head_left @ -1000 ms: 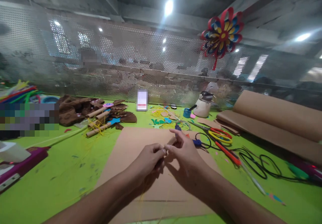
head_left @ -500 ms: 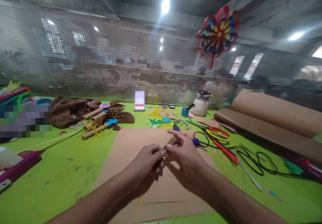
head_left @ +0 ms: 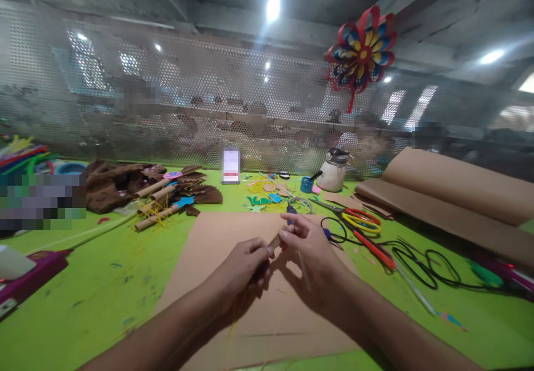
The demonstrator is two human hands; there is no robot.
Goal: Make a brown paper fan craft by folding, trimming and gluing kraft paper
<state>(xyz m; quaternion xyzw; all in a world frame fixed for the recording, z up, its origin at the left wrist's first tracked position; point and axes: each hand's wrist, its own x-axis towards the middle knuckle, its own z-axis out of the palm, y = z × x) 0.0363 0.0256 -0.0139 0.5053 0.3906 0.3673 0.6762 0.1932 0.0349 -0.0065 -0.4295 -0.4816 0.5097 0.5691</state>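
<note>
Over a large brown paper sheet (head_left: 204, 243), my left hand (head_left: 246, 262) pinches a small piece of rolled brown paper (head_left: 275, 242) between thumb and fingers. My right hand (head_left: 312, 243) has its thumb and fingers on the far end of the same roll. A thin pale stick (head_left: 305, 273) shows below the right palm; whether that hand holds it I cannot tell. Just beyond the right fingertips is a dark blue tool (head_left: 291, 208), partly hidden.
Red-and-yellow-handled scissors (head_left: 362, 221), a red-handled tool (head_left: 375, 251) and a looped black cable (head_left: 417, 268) lie right. Brown paper tubes (head_left: 156, 215) with yellow strands lie left. Behind are paper scraps (head_left: 258, 200), a phone (head_left: 231, 166), a blue jar (head_left: 307, 184) and a pale jug (head_left: 331, 176).
The right fingers have shifted slightly up and away, so more of the small paper roll shows between the hands. The left hand has stayed in place.
</note>
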